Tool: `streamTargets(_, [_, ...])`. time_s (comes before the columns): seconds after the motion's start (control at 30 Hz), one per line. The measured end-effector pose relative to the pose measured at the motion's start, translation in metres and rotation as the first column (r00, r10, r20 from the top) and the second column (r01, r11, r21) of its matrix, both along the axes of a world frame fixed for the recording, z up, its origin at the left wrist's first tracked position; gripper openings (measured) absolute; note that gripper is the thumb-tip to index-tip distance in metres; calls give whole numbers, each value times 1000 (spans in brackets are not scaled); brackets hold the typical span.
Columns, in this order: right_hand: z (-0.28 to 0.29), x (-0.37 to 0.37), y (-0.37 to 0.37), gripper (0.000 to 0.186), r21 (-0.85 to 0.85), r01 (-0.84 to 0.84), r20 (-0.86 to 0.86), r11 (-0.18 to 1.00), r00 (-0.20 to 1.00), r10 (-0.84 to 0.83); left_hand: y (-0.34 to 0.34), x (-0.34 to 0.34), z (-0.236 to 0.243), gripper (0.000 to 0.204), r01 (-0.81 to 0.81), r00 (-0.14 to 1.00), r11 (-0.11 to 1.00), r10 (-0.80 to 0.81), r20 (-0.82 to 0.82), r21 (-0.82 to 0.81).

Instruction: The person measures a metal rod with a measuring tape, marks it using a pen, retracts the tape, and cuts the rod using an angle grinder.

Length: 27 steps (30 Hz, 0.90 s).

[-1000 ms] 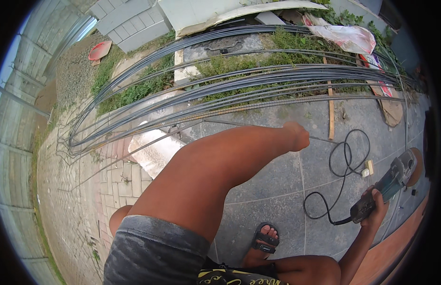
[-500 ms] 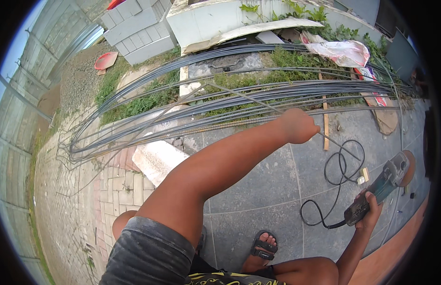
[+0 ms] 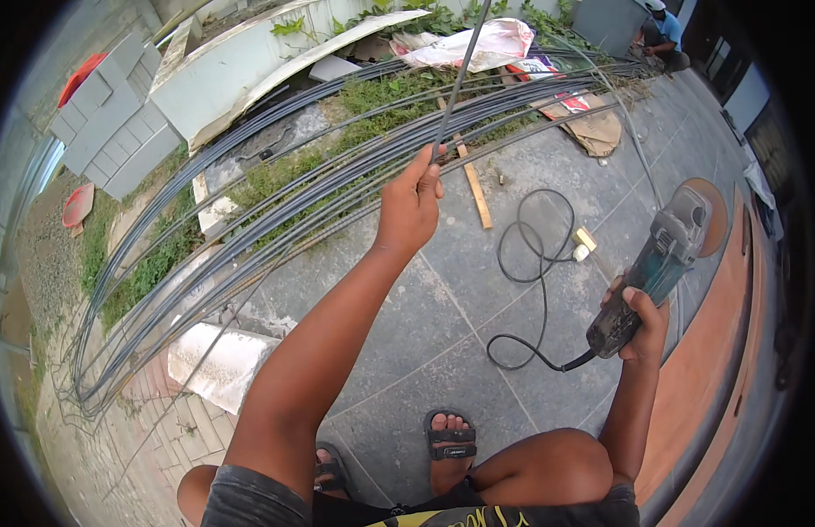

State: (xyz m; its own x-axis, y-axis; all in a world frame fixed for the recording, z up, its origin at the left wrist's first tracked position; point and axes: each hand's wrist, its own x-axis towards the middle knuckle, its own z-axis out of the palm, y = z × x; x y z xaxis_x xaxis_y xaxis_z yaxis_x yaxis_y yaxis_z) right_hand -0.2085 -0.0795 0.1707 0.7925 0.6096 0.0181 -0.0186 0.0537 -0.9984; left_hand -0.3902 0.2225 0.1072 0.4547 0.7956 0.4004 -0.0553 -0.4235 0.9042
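My left hand [image 3: 412,202], raised at the middle, is closed around a thin steel rod [image 3: 462,79] that slants up past the top edge of the head view. In my right hand [image 3: 643,323] is a teal and dark grey angle grinder [image 3: 660,263], gripped by its rear body. Its brown disc [image 3: 713,220] points up and away to the right, apart from the rod. From the grinder's rear end a black power cord [image 3: 543,303] loops over the grey tiles to a white plug [image 3: 581,253]. A long bundle of bent steel rods [image 3: 504,110] lies beyond my left hand.
A wooden strip [image 3: 474,189] and a rough white slab [image 3: 216,360] lie on the ground. Pale sacks [image 3: 486,42] rest at the far end of the rods. Another person [image 3: 662,39] crouches at the far right. Reddish-brown boards [image 3: 706,386] line the right side.
My left hand has turned upward, and the rod now points up. The grinder has been lifted slightly and appears nearer. The whole view has swung to the right.
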Motion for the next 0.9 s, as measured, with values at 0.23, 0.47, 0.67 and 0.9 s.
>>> streamTargets(0.23, [13, 13, -23, 42, 35, 97, 20, 995, 995, -98, -63, 9, -50, 31, 281, 882, 959, -253, -397, 14])
streamTargets(0.47, [6, 24, -35, 41, 54, 110, 2, 992, 994, -110, -66, 30, -93, 29, 320, 680, 946, -190, -708, 53])
streamTargets(0.67, [-8, 27, -24, 41, 6, 73, -44, 997, 996, -73, -67, 30, -116, 29, 235, 786, 970, -155, -599, 58])
streamTargets(0.9, [-24, 26, -17, 45, 47, 73, -75, 996, 995, -70, -94, -12, -140, 23, 20, 836, 997, 26, -548, 79])
